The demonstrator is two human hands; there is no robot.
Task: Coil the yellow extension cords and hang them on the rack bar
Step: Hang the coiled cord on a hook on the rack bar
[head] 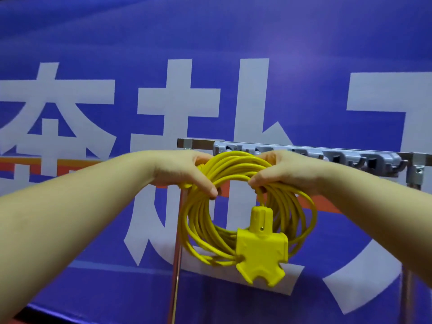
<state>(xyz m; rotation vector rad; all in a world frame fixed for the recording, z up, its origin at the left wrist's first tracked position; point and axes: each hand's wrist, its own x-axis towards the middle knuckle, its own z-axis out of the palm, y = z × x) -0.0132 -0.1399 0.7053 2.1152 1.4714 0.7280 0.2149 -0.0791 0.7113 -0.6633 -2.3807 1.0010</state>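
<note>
A coiled yellow extension cord (203, 230) hangs in a round loop in front of me. My left hand (184, 171) grips the coil's upper left side, thumb curled over the strands. My right hand (280, 171) grips the upper right side. A yellow three-way socket head (261, 249) dangles from the coil below my right hand. The top of the coil is level with the grey hook strip (339, 157) on the metal rack bar (201, 143). Whether the cord touches a hook is hidden behind my hands.
The rack stands on two upright metal posts, one at the left (177, 253) and one at the right (409, 293). A large blue banner (210, 43) with white characters fills the background close behind the rack.
</note>
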